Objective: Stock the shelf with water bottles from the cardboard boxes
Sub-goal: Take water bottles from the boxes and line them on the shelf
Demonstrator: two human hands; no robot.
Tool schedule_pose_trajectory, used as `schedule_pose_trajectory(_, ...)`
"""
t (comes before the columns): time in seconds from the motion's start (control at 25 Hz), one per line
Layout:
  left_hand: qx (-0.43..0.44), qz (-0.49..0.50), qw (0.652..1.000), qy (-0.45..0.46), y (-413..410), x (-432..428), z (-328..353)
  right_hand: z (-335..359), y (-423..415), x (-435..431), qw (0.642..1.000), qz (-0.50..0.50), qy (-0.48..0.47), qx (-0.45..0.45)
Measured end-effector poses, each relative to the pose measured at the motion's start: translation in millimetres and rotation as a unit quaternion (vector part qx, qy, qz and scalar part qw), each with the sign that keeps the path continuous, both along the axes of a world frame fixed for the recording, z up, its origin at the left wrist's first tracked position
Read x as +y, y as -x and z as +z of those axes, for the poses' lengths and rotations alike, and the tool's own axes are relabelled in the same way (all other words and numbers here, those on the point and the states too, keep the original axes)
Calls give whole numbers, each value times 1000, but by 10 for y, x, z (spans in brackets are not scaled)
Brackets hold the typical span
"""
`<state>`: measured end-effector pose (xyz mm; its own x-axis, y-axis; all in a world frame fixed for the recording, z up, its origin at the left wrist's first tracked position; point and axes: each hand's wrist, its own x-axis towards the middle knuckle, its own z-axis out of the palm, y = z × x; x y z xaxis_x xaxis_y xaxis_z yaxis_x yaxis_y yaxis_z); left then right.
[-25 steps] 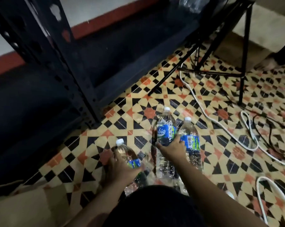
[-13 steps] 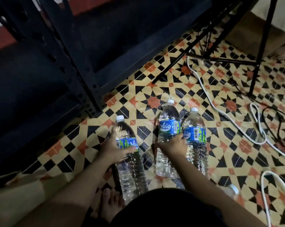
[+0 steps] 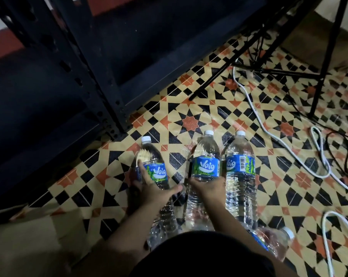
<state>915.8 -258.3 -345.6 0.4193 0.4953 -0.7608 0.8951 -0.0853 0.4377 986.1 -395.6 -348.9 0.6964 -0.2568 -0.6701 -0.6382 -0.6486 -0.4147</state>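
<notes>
Since a second ago our left hand [image 3: 155,189], grasping the left bottle [image 3: 159,172], is higher and nearer the shelf [image 3: 113,62]. Our right hand [image 3: 209,189] grasps the middle bottle [image 3: 206,166] under its label. We should keep both upright, gripping firmly. We count four bottles: a third bottle [image 3: 240,176] stands beside, a fourth bottle [image 3: 273,243] lies on the floor [image 3: 189,108].

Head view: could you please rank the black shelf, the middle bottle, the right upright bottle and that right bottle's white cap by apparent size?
1. black shelf
2. middle bottle and right upright bottle: they look alike, so I leave them unranked
3. white cap
</notes>
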Motion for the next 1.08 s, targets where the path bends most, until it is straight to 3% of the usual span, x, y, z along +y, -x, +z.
schedule_pose_trajectory(0.12,-8,-24,999,-26,-21,57,-10,34,59,-38,997,-29,-59,37)
schedule_pose_trajectory(0.28,-72,-32,994,72,-6,447,-47,-5,-23,46,998,-24,-30,40)
schedule_pose_trajectory(0.52,9,64,997,-45,-37,56,-67,19,93,201,999,-1,44,-2)
schedule_pose_trajectory(0.68,33,83,994,-70,-22,140,-195,-12,111,168,998,16,64,-21)
schedule_pose_trajectory(0.84,18,92,993,-78,-15,203,-236,-14,161,178,994,21,93,-50)
schedule_pose_trajectory(1.08,-51,98,991,-78,212,309,-51,146,305,207,995,10,53,-82)
